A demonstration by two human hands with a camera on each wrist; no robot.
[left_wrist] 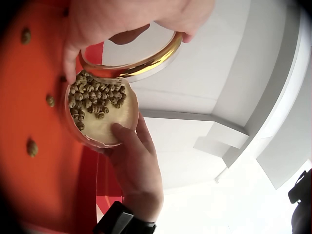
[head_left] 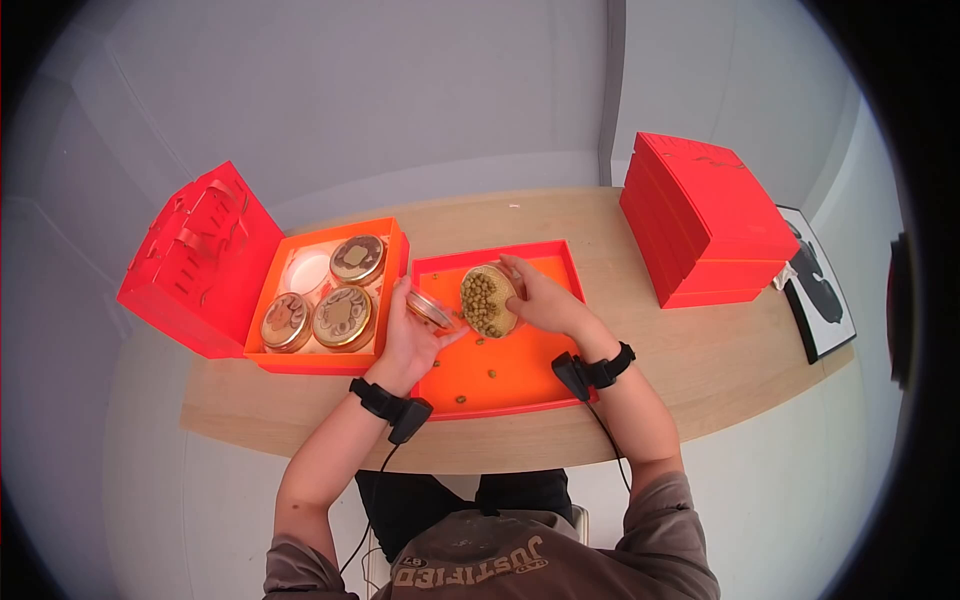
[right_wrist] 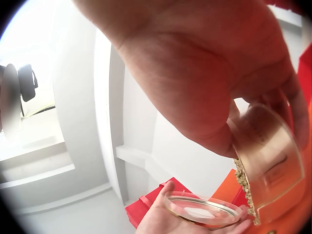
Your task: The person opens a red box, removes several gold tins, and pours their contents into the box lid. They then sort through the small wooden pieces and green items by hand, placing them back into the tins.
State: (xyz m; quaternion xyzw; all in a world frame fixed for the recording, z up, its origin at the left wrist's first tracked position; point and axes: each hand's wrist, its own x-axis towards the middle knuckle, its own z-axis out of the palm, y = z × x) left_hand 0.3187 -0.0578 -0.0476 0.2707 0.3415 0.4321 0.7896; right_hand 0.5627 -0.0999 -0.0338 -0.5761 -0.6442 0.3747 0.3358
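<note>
Red-walled orange tray [head_left: 530,365] probably catches stray pellets [head_left: 491,374] as left hand [head_left: 405,345] grips gold-rimmed clear lid [left_wrist: 146,67], right hand [head_left: 545,300] clear pellet-filled jar [right_wrist: 267,148].

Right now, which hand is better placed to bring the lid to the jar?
Likely left: the left hand holds the lid close to the open jar, while the right hand holds that jar tilted.

Pellet jar [head_left: 487,300]: in right hand [head_left: 547,302], over tray [head_left: 535,378]
Jar lid [head_left: 429,310]: in left hand [head_left: 407,338], left of jar
Loose pellets [head_left: 491,374]: in tray, below the grip
Gift box [head_left: 318,364]: left of the grip, three lidded jars [head_left: 342,318] inside
Box stack [head_left: 705,220]: right of the grip, farther back
</note>
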